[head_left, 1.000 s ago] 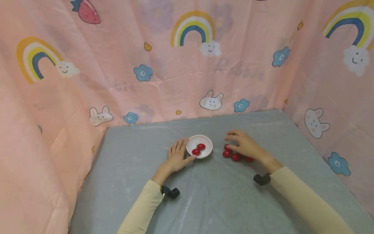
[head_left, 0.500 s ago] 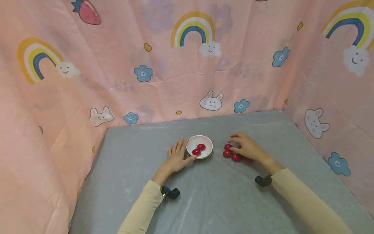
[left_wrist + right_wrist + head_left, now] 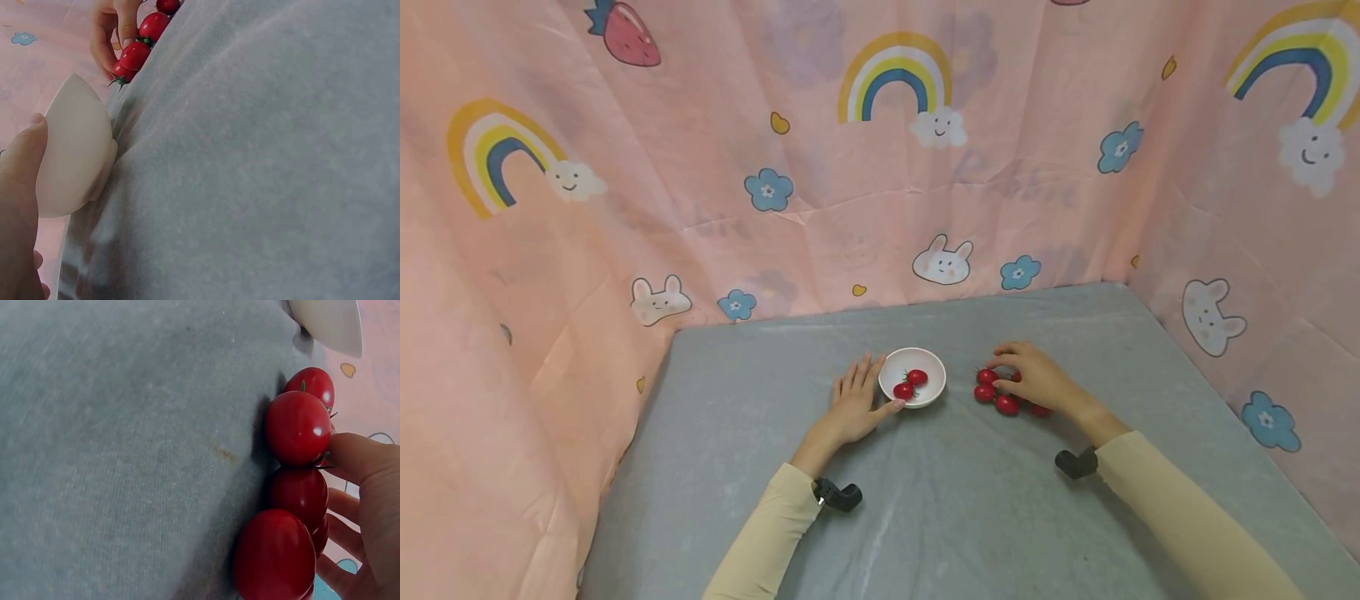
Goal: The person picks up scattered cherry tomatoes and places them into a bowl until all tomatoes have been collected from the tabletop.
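My left hand (image 3: 853, 408) rests beside a small white bowl (image 3: 934, 386), fingers straight along its left side and thumb at the near rim. In the left wrist view the thumb (image 3: 24, 156) touches the bowl's outer wall (image 3: 75, 144). Two red cherry tomatoes (image 3: 917, 378) with green stems lie inside the bowl. To its right, my right hand (image 3: 1037, 379) reaches over a cluster of several cherry tomatoes (image 3: 1007, 406), thumb and fingers bent down among them. From the right wrist, the thumb (image 3: 356, 456) is right behind a tomato (image 3: 299, 428); I cannot tell whether it pinches one.
A grey cloth (image 3: 917, 517) covers the table. Pink printed curtains (image 3: 820, 225) enclose it at the back and both sides. Each wrist wears a black camera mount, the left mount (image 3: 838, 496) and the right mount (image 3: 1077, 463) sitting near the beige sleeves.
My right hand has shifted slightly right over the tomatoes since a second ago, its fingers drawing closer to the thumb. The left hand and bowl stay put, with the same two tomatoes inside.
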